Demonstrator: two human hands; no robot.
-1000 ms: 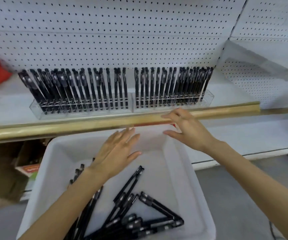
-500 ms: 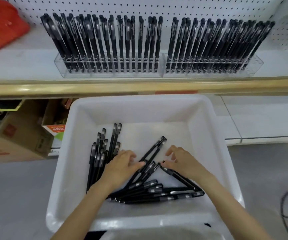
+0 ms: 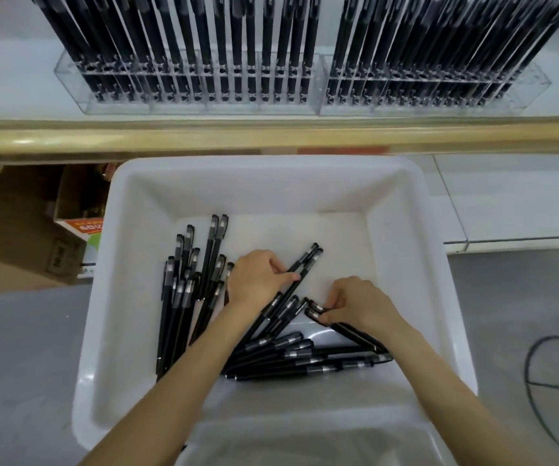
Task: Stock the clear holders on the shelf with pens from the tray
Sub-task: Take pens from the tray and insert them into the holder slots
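Restocking judged nearly complete; pens remain in the tray.
On the shelf, the left clear holder and right clear holder stand densely filled. In the white tray a loose bundle lies left; the left hand curls onto a slanted pen pair, and the right hand pinches two capped pens. The tray's far half is bare; the gold shelf rail lies between tray and holders.

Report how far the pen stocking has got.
Done: both clear holders on the shelf already hold dense rows of pens. In hand: the left hand grips the diagonal pens; the right hand pinches the nearer pens by their ends. Left: many loose pens lie in the tray.
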